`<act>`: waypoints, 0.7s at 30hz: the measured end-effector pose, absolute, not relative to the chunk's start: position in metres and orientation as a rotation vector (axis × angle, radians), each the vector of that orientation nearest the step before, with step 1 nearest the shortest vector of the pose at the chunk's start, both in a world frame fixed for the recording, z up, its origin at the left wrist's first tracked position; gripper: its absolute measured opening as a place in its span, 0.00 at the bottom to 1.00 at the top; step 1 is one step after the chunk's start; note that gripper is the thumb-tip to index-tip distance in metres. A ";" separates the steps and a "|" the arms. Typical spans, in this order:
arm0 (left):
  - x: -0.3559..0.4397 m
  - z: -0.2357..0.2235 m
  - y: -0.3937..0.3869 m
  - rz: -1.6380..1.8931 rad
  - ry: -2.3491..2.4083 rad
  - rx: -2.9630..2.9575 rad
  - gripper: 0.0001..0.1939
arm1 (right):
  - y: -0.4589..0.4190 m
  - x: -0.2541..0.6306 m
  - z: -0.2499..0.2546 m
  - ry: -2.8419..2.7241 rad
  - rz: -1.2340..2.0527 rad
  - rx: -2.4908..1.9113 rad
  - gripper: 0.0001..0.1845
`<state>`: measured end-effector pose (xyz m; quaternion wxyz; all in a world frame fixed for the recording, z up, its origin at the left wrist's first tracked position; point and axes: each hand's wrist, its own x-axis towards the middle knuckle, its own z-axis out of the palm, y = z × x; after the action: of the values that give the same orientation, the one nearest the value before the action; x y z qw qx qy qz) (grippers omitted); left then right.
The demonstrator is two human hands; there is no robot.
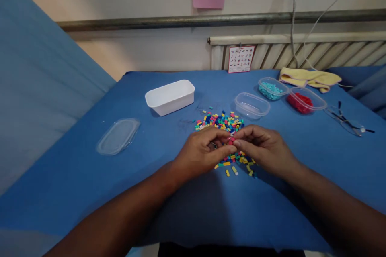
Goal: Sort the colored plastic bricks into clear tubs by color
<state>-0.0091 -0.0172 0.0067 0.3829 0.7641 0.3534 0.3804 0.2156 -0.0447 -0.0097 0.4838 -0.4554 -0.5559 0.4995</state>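
Note:
Between the fingertips of both hands is a small pinkish-red toy brick (231,140), partly hidden by the fingers. My left hand (205,147) pinches it from the left, thumb and fingers closed. From the right, my right hand (265,146) grips it the same way, its thumb nearly meeting the left one. Whether it is one brick or several joined is too small to tell. Under and around the hands lies a loose heap of small toy bricks (223,121) in yellow, pink, green, blue and white.
A white tub (170,98) stands back left, with clear lids (118,136) nearer left. At the right are a clear container (252,106), one with turquoise pieces (273,90), another with red pieces (303,102), a yellow cloth (310,77) and eyeglasses (345,120). A picture card (241,59) leans behind.

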 end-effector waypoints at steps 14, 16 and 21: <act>-0.005 -0.006 -0.012 1.106 0.716 2.170 0.05 | -0.043 0.206 -0.008 -1.169 1.349 -1.057 0.16; -0.005 -0.007 -0.012 1.111 0.753 2.188 0.09 | -0.042 0.205 -0.010 -1.167 1.359 -1.051 0.16; -0.007 -0.007 -0.013 1.136 0.727 2.267 0.14 | -0.044 0.202 -0.015 -1.210 1.341 -1.072 0.15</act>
<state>-0.0071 -0.0125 -0.0073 0.2493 0.8323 0.2668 0.4170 0.2023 -0.0436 -0.0154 0.4974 -0.4426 -0.4999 0.5539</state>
